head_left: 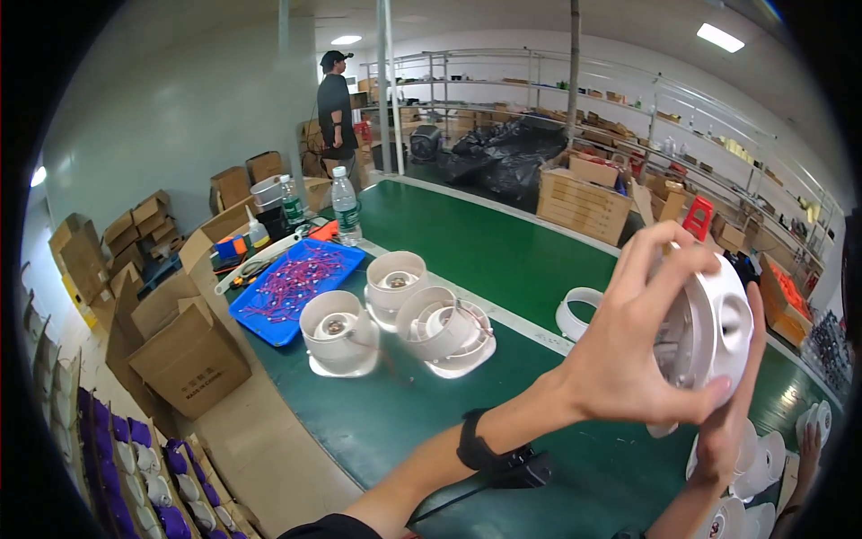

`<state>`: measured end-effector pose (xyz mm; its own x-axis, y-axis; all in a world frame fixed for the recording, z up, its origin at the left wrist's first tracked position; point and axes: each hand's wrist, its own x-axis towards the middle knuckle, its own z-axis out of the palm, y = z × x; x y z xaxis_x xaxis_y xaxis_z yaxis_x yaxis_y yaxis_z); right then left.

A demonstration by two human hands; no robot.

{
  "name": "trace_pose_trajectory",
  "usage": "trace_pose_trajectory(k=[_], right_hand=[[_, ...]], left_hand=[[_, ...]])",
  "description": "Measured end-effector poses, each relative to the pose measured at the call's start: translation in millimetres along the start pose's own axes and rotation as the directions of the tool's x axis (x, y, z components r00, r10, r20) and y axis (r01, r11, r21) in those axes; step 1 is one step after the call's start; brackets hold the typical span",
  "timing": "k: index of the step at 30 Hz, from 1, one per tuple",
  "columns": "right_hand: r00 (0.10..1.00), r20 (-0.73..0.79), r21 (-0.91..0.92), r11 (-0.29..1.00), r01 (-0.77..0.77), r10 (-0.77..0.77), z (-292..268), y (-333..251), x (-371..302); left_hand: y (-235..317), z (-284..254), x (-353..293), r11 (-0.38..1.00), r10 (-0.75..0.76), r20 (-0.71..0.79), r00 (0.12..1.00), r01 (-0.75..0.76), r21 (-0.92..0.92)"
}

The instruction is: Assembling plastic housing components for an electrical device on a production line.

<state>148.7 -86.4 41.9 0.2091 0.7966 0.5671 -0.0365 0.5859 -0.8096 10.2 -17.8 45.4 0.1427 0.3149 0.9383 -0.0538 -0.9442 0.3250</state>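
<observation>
Up at the right, my left hand (628,332) grips a round white plastic housing (734,323) from its near side, thumb and fingers spread around the rim. My right hand (729,418) supports the same housing from below and behind; its fingers are partly hidden. The housing is tilted on edge, with a round hole in its outer face. A black band (476,440) circles my left wrist. Beyond my left forearm stand a few white cup-shaped housings (341,346) on the green table (359,422). A white ring (567,321) lies near my left hand.
A blue tray (268,331) of red wires sits at the table's left, near plastic bottles (345,211). Cardboard boxes (193,359) stand left. More white housings (763,463) and another person's hand (808,454) are at lower right. A person (336,108) stands far back.
</observation>
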Motion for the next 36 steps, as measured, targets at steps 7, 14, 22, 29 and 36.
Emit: trace_pose_trajectory(k=[7,14,22,29,36], right_hand=[[0.995,0.095,0.158,0.987,-0.028,0.014,-14,5,9],[0.959,0.254,0.188,0.979,0.082,-0.129,-45,27,9],[0.908,0.361,-0.081,0.963,0.258,-0.213,-62,22,9],[0.855,0.477,-0.179,0.93,0.322,-0.204,-62,22,13],[0.814,0.523,-0.285,0.849,0.445,-0.251,-51,12,10]], left_hand=[[10,24,-5,0.975,0.178,0.018,0.984,-0.173,-0.136],[-2,-5,-3,0.978,0.142,0.235,0.962,-0.1,-0.184],[2,7,-5,0.669,-0.387,0.312,0.867,0.498,-0.552],[-17,-7,6,0.651,-0.491,0.298,0.818,0.572,-0.499],[-30,-11,5,0.523,-0.552,0.352,0.756,0.643,-0.56]])
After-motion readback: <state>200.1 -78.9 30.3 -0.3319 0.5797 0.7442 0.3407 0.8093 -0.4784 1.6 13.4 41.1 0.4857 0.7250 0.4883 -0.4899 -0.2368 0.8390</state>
